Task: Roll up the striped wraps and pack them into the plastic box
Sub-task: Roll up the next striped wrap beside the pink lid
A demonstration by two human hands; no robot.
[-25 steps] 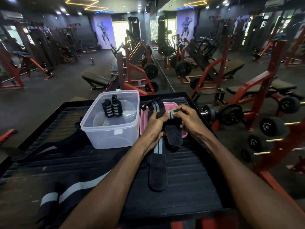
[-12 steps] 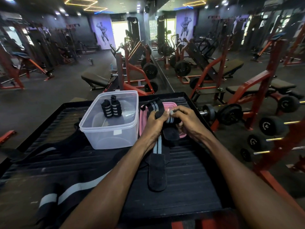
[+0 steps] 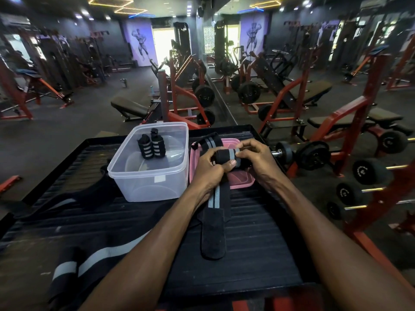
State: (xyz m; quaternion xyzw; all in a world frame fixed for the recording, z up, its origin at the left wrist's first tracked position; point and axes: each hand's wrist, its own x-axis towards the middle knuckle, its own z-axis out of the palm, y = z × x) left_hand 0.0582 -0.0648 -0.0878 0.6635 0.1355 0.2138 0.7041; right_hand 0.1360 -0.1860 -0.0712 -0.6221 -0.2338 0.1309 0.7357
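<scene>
A black wrap with grey stripes, rolled into a cylinder [image 3: 226, 156], sits between both hands above the pink lid [image 3: 241, 181]. My left hand [image 3: 207, 168] grips its left end and my right hand [image 3: 254, 157] pinches its right end. A second striped wrap [image 3: 214, 217] lies flat on the black ribbed platform [image 3: 258, 243], running from under my hands toward me. The clear plastic box [image 3: 149, 176] stands to the left and holds two rolled striped wraps [image 3: 151, 145].
A larger black strap with grey bands [image 3: 89, 263] lies at the platform's near left. A dumbbell rack with red frame [image 3: 363, 176] stands close on the right. Benches and weight machines fill the gym floor beyond.
The loose black tail that hung from the wrap between my hands has been rolled in, leaving a tight cylinder. Both hands stayed over the pink lid.
</scene>
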